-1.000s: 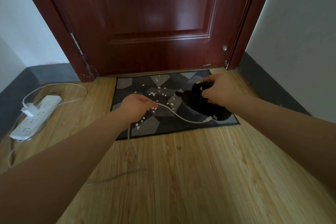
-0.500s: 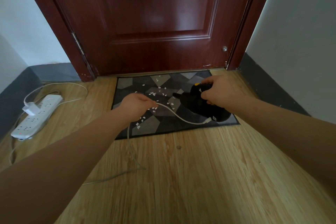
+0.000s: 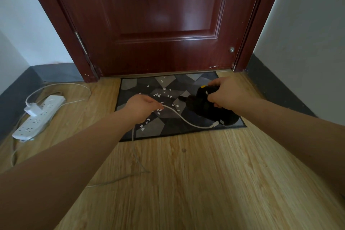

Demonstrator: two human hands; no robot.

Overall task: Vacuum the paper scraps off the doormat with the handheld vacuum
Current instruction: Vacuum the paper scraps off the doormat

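Scraps (image 3: pixel 164 97) dot the doormat (image 3: pixel 149 129) as my right hand (image 3: pixel 226 92) grips the vacuum (image 3: pixel 207 107), left hand (image 3: pixel 142 105) pinching its cord (image 3: pixel 183 119).

Light: dim, soft, indoor | Glare: pale sheen on door (image 3: pixel 158 18) panel | Shadows: faint, diffuse on floor (image 3: pixel 205 183) | Focus: centre sharp, near forearms soft | Distortion: wide-angle, walls and door frame bow at edges

My right hand (image 3: pixel 226 93) gripped the black handheld vacuum (image 3: pixel 209 107) on the patterned doormat (image 3: pixel 158 129), while my left hand (image 3: pixel 142 105) pinched its white cord (image 3: pixel 183 119) above scattered paper scraps (image 3: pixel 164 97). A white power strip (image 3: pixel 38 118) lay on the wood floor (image 3: pixel 196 183) near the closed red-brown door (image 3: pixel 158 24).
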